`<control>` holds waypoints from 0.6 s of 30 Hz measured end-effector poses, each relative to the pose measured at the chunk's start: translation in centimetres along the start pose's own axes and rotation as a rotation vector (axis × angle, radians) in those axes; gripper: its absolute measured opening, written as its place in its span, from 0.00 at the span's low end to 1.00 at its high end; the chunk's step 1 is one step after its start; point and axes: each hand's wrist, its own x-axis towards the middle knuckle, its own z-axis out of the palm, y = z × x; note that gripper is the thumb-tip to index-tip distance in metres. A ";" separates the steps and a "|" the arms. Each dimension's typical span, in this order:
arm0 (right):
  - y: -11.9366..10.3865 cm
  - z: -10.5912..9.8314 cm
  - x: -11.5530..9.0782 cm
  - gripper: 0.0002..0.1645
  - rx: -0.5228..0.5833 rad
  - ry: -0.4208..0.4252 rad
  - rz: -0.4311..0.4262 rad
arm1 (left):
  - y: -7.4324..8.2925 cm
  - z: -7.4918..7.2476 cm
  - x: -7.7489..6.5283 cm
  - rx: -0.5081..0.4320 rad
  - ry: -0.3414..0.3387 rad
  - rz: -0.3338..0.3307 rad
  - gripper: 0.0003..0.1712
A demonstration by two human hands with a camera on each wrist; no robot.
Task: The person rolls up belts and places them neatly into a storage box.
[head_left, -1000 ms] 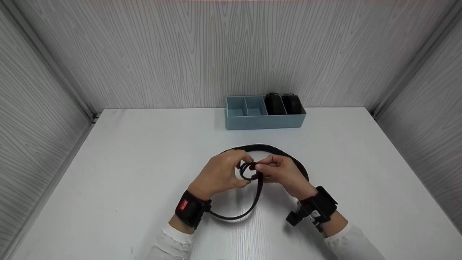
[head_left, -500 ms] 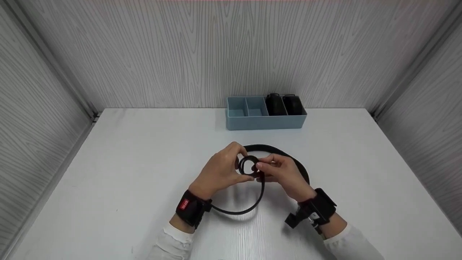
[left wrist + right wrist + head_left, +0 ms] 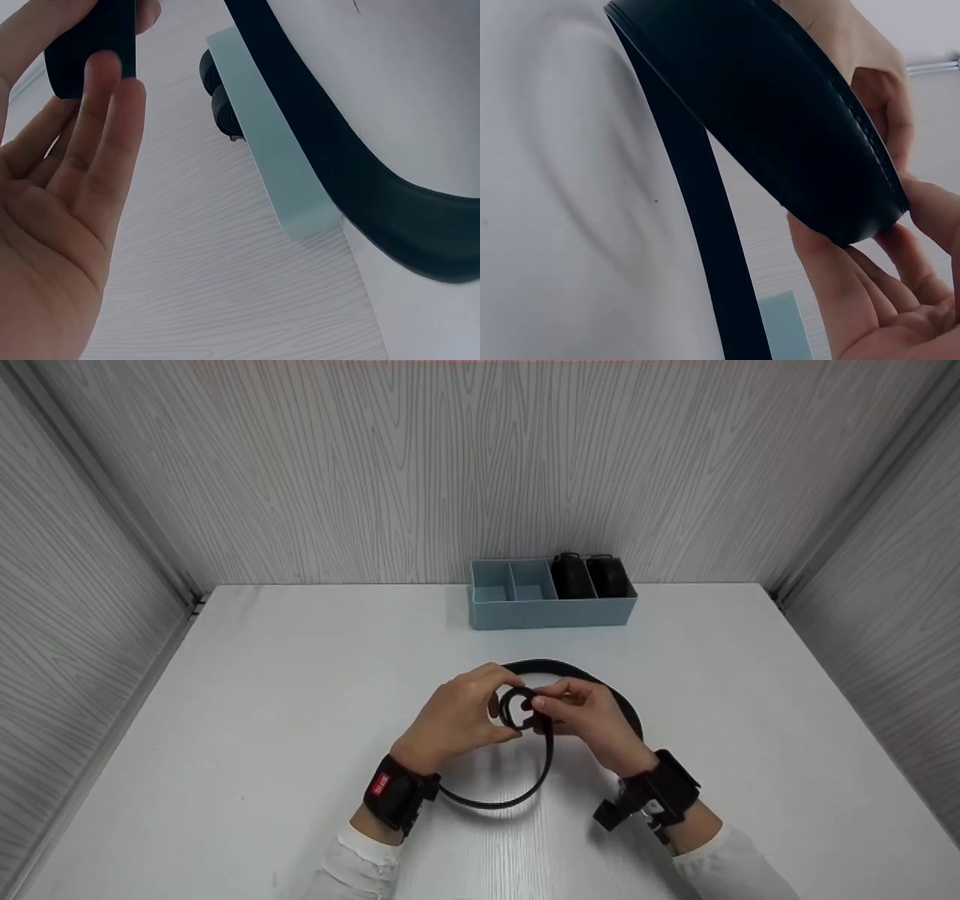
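A black leather belt is partly rolled into a small coil in the middle of the head view. My left hand holds that coil from the left, thumb below and fingers above. Opposite it, my right hand pinches the belt at the coil's right side. The unrolled strap hangs down from there, loops under the left wrist and arcs behind both hands. In the left wrist view, the coil sits between fingertips. Stitching along the belt's edge shows in the right wrist view, where it runs into both hands' fingers.
A blue-grey divided box stands at the back of the white table. Two black rolled belts fill its two right compartments; the left ones show bare bottoms. Wood-grain panels enclose the back and sides.
The coil has turned slightly between my fingers, and the left fingers have shifted their hold on it. The hanging strap has swung a little to the right. The box has stayed put.
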 end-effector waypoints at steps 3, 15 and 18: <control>0.4 0.4 -0.1 0.10 0.026 0.028 -0.007 | 0.0 0.1 -0.1 0.030 0.019 -0.009 0.32; 0.6 0.4 0.0 0.12 0.004 -0.026 -0.041 | 0.0 0.2 -0.1 0.019 0.032 -0.040 0.35; 0.4 0.2 0.1 0.13 0.004 -0.022 -0.032 | 0.0 0.1 -0.1 -0.020 -0.004 -0.040 0.38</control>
